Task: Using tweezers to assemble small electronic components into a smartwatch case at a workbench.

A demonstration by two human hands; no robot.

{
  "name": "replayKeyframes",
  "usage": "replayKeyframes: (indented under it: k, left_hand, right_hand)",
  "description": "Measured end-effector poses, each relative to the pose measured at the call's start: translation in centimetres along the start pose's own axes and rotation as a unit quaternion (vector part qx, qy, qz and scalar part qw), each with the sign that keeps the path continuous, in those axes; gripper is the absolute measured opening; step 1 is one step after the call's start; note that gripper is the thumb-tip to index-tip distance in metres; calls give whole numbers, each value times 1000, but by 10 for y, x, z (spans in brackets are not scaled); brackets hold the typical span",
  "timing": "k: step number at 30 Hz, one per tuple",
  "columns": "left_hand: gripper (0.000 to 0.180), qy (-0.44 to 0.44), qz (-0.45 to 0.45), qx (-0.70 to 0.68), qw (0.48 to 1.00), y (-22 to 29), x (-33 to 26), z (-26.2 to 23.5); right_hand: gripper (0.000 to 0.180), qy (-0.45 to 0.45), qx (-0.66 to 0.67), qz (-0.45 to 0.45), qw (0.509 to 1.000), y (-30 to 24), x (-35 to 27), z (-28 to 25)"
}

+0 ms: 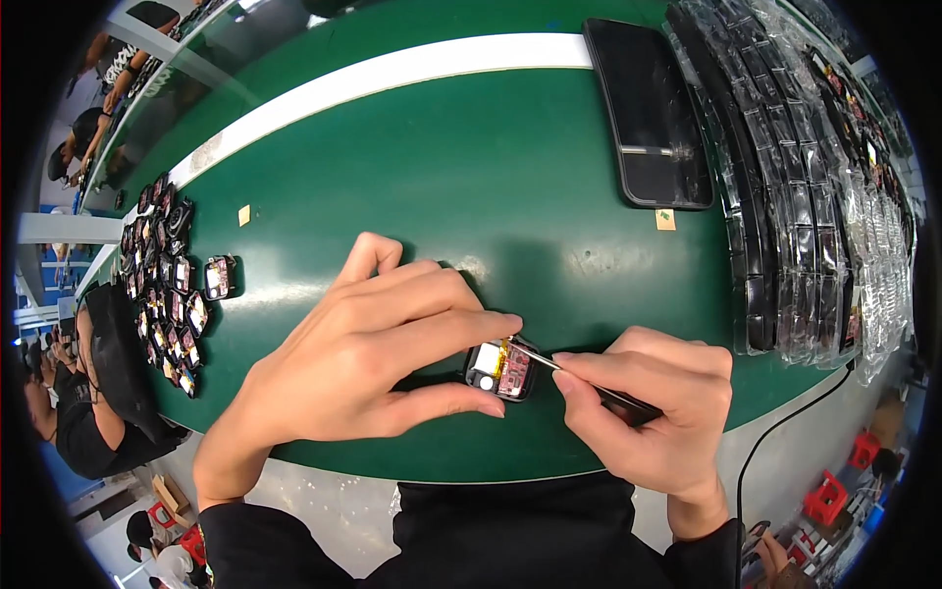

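Close to the table's near edge, my left hand [378, 344] grips a small open watch-like housing [486, 381] between thumb and index finger. The housing is black and rounded, with a white block, yellow tape and a reddish circuit board showing inside. My right hand [653, 398] pinches dark-handled tweezers [616, 398] with a slim silver tip. That tip reaches the upper edge of the housing, beside my left index fingertip. Whether it grasps any part is too small to tell.
Several similar open housings [162, 285] are heaped at the left, with a single housing [218, 278] beside them. Stacked black trays in clear plastic [785, 187] stand at the right. Near them lies a black phone-like slab [653, 123]. A black cable [785, 417] hangs at the lower right.
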State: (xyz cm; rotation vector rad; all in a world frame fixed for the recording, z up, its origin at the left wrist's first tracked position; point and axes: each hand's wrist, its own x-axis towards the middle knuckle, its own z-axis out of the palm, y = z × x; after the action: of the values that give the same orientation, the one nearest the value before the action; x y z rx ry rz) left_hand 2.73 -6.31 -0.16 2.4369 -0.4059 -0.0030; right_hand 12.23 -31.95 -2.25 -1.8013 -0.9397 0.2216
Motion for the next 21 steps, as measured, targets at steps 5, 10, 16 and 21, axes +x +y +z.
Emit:
replayKeyframes:
  k: [5, 10, 16, 21]
  left_hand:
    - [64, -1, 6, 5, 1000, 1, 2, -1]
    - [63, -7, -23, 12, 1000, 5, 4, -5]
    - [63, 5, -11, 29, 999, 4, 5, -4]
    - [63, 5, -9, 30, 999, 2, 3, -5]
  right_hand:
    - [19, 8, -17, -16, 1000, 1, -1, 1]
    - [21, 15, -36, -35, 999, 0, -3, -1]
    - [27, 58, -74, -113, 989, 7, -7, 6]
    - [27, 52, -89, -125, 987, 6, -6, 9]
